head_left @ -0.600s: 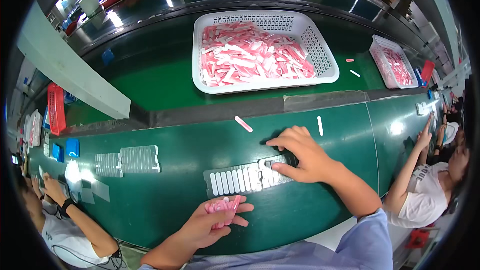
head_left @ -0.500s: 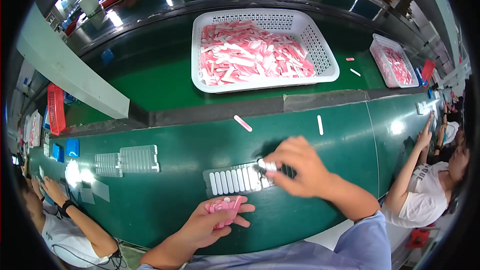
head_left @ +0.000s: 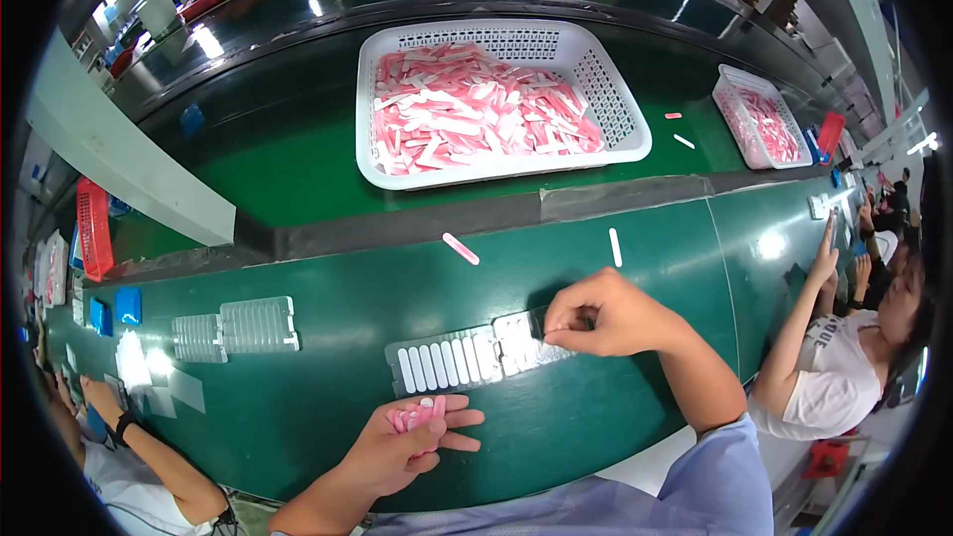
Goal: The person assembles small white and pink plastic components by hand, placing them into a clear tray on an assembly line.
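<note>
Several pink-and-white strips (head_left: 438,407) point roughly toward the far side, bunched in the left hand (head_left: 405,445), which lies palm up, thumb folded over them, fingers stretched rightward. Beyond, on the green desk (head_left: 556,427), a clear tray (head_left: 395,371) has its long axis running left to right; rounded white strips (head_left: 439,365) sit crosswise in it, side by side. The right hand (head_left: 613,318) arches over the tray's right end, thumb and fingers drawn together; whether they grasp anything, I cannot tell. Farther off, a white basket (head_left: 496,171) holds a heap (head_left: 476,119) of similar strips.
</note>
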Tool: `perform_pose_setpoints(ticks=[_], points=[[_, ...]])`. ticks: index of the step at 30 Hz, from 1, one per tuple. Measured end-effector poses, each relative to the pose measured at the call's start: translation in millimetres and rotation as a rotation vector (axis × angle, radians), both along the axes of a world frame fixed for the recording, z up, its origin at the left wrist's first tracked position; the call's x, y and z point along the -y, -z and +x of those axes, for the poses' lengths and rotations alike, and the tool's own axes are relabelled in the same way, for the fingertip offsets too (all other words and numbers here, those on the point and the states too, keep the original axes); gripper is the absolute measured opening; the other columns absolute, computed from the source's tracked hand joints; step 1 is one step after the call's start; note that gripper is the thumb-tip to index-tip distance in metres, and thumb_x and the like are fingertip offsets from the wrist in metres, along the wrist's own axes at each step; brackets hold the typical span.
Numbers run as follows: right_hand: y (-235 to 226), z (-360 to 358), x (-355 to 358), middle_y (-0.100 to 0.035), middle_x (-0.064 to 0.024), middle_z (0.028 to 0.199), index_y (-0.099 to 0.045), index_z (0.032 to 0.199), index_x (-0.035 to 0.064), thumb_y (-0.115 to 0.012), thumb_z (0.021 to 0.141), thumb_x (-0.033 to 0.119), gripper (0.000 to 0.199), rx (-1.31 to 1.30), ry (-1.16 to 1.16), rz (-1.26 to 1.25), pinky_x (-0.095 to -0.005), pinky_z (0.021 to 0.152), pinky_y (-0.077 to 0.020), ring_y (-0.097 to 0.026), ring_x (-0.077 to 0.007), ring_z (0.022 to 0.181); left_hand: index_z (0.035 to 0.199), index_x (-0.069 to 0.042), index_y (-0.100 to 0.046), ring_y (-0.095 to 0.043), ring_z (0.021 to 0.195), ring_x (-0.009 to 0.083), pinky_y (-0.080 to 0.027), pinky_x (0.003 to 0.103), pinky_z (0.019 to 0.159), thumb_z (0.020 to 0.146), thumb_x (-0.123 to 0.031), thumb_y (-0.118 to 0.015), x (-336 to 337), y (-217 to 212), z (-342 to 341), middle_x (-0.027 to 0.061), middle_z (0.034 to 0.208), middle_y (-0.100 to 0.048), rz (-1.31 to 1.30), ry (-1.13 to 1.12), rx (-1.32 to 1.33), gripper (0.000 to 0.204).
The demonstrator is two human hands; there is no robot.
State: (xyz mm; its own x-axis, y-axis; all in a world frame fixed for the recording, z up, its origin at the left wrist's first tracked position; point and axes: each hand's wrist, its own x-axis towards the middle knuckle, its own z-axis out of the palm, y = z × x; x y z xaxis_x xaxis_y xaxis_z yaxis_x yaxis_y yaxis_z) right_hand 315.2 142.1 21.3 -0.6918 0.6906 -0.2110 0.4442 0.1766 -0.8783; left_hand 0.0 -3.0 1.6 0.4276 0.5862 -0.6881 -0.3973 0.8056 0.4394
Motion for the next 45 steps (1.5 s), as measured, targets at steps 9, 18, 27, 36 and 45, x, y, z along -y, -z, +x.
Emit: perform_pose_setpoints(ticks=[9,18,27,36,45], points=[[-18.3,-25.7,-4.8,-0.064,-0.0151,0.1,-0.055,0.14,0.0079,-0.079,0.084,0.011,0.061,0.244,-0.039,0.281,-0.0441,0.073,-0.0523,-0.066,-0.0329,0.08,0.15,0.003,-0.046,-0.069,0.118,0.0306,-0.041,0.02,0.055,0.106,-0.009,-0.057,-2.0,-1.2,-2.8,0.0205,0.142,-0.06,0.079,0.052,0.15,0.047],[-17.2,-67.4,47.9,-0.054,0.0003,0.062,-0.073,0.105,0.0038,-0.078,0.091,0.01,0.016,-0.171,-0.059,-0.048,-0.0287,0.052,-0.0406,-0.048,-0.0109,0.053,0.145,0.004,-0.051,-0.073,0.111,0.0317,-0.036,0.019,0.048,0.108,-0.008,-0.055,-12.0,-15.5,13.2,0.0233,0.138,-0.064,0.119,0.165,0.153,0.039],[19.1,-0.7,39.0,-0.056,0.0014,0.063,-0.076,0.09,0.0075,-0.082,0.079,0.009,0.012,-0.062,0.12,0.938,-0.0328,0.05,-0.0398,-0.05,-0.0164,0.053,0.151,0.005,-0.043,-0.067,0.123,0.0343,-0.038,0.019,0.053,0.103,-0.001,-0.056,1.6,0.7,-8.5,0.0229,0.144,-0.059,0.172,0.054,0.264,0.05],[11.7,3.9,53.7,-0.049,0.0004,0.069,-0.076,0.1,0.0106,-0.084,0.079,0.03,0.03,0.122,-0.015,0.82,-0.034,0.06,-0.0371,-0.05,-0.0188,0.065,0.151,0.004,-0.045,-0.066,0.124,0.0371,-0.041,0.02,0.054,0.096,0.008,-0.054,-3.9,-0.1,-7.5,0.0231,0.146,-0.058,0.089,0.025,0.235,0.055],[1.8,-65.2,82.7,-0.055,-0.0011,0.066,-0.076,0.096,0.0086,-0.084,0.081,0.02,0.021,-0.337,0.144,0.37,-0.0352,0.057,-0.0414,-0.053,-0.02,0.057,0.144,0.005,-0.052,-0.07,0.119,0.0373,-0.04,0.021,0.049,0.101,0.004,-0.055,-1.1,-7.3,8.9,0.0239,0.139,-0.063,0.062,0.112,0.2,0.043]])
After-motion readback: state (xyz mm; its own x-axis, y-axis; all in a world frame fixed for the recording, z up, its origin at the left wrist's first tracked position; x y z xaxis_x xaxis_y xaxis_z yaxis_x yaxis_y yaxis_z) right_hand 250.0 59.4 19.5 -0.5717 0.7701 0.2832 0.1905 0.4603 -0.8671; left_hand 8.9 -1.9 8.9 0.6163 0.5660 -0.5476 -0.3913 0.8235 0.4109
